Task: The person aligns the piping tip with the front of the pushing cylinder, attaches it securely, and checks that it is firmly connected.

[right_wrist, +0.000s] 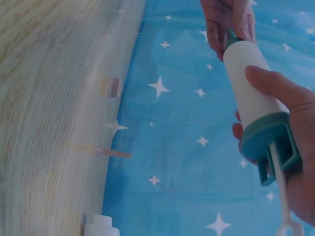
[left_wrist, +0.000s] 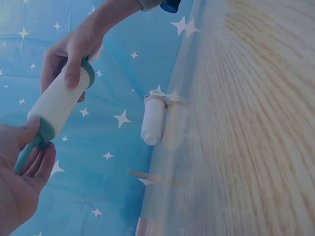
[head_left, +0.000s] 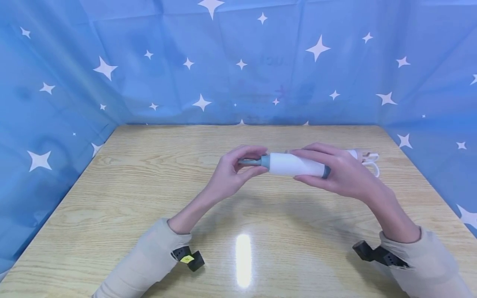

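A syringe-like tube (head_left: 294,164) with a white barrel and teal ends lies nearly level between both hands above the table. My left hand (head_left: 231,167) holds its slim teal nozzle (head_left: 249,162) between thumb and fingers. My right hand (head_left: 340,171) grips the rear of the barrel, thumb on one side and fingers on the other. Seen in the right wrist view, the teal rear collar (right_wrist: 266,129) has a bracket-shaped handle, and a thin white plunger rod (right_wrist: 279,179) with a ring at its end sticks out behind it.
Beyond the hands, a white bottle-shaped container (left_wrist: 153,120) with a pinkish collar stands on the wooden table (head_left: 179,145). A small pinkish ring (right_wrist: 115,87) and a piece with a thin stick (right_wrist: 113,152) are near the far edge. A blue star-patterned curtain (head_left: 223,82) surrounds the table.
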### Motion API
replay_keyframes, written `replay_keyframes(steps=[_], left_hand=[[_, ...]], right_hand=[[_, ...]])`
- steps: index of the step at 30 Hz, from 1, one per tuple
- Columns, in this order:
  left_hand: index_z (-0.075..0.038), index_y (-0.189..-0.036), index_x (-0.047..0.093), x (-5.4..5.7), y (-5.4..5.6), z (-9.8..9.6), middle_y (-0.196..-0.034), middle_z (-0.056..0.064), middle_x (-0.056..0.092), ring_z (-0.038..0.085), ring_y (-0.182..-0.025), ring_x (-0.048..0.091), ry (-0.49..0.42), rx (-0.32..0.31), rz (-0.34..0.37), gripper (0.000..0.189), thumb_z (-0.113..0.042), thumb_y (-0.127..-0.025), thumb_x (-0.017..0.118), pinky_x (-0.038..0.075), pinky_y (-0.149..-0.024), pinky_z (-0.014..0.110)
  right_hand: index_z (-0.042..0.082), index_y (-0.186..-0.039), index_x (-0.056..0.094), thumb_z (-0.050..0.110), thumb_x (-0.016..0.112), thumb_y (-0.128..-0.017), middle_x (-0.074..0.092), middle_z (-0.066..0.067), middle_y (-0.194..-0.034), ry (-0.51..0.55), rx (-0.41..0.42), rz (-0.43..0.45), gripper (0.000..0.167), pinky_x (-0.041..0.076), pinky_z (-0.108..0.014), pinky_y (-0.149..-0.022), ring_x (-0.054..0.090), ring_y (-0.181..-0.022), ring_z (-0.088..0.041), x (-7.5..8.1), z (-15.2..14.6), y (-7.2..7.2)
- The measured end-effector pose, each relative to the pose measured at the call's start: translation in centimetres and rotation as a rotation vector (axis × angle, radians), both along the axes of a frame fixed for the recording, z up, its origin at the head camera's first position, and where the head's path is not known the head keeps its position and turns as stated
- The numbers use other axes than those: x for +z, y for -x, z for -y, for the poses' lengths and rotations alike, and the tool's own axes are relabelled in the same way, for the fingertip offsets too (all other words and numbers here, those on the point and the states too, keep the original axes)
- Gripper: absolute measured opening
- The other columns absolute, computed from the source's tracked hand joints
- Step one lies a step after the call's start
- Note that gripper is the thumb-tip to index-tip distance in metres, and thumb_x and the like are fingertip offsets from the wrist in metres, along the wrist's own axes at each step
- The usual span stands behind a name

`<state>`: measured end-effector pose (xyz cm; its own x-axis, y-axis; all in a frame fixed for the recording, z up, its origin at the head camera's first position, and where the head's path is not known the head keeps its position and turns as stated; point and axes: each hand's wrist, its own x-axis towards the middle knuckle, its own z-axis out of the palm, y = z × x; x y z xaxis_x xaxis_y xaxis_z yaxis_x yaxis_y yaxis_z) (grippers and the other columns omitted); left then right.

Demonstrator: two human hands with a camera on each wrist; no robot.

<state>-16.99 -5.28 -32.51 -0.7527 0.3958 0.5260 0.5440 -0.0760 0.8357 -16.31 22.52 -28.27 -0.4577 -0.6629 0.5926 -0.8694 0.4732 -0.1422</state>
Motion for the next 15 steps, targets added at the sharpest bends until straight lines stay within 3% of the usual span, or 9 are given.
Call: replay_keyframes(steps=[5, 9, 15], left_hand=[[0.002, -0.128, 0.063, -0.01, 0.01, 0.14, -0.115, 0.015, 0.069, 0.024, -0.097, 0.071, 0.052, 0.009, 0.109, 0.038, -0.001, -0.092, 0.073, 0.061, -0.086, 0.034], [0.004, -0.125, 0.065, -0.07, 0.01, 0.20, -0.112, 0.017, 0.070, 0.027, -0.084, 0.074, 0.060, -0.026, 0.174, 0.032, 0.000, -0.094, 0.070, 0.063, -0.079, 0.039], [-0.001, -0.126, 0.067, -0.09, 0.06, 0.17, -0.119, 0.012, 0.069, 0.021, -0.098, 0.072, 0.084, 0.003, 0.089, 0.038, 0.003, -0.089, 0.075, 0.060, -0.087, 0.038]], right_hand=[[0.011, -0.126, 0.071, 0.059, 0.055, -0.097, 0.071, -0.004, -0.112, -0.003, -0.004, -0.009, 0.059, 0.056, -0.026, -0.069, 0.068, -0.091, -0.019, 0.10, -0.04, -0.01], [0.010, -0.126, 0.070, 0.058, 0.055, -0.097, 0.071, -0.004, -0.112, 0.002, 0.004, -0.010, 0.059, 0.056, -0.024, -0.069, 0.068, -0.091, -0.019, 0.12, -0.09, 0.05], [0.011, -0.127, 0.070, 0.057, 0.057, -0.097, 0.071, -0.003, -0.113, 0.005, 0.010, 0.012, 0.057, 0.054, -0.022, -0.070, 0.067, -0.091, -0.018, -0.02, -0.18, 0.11]])
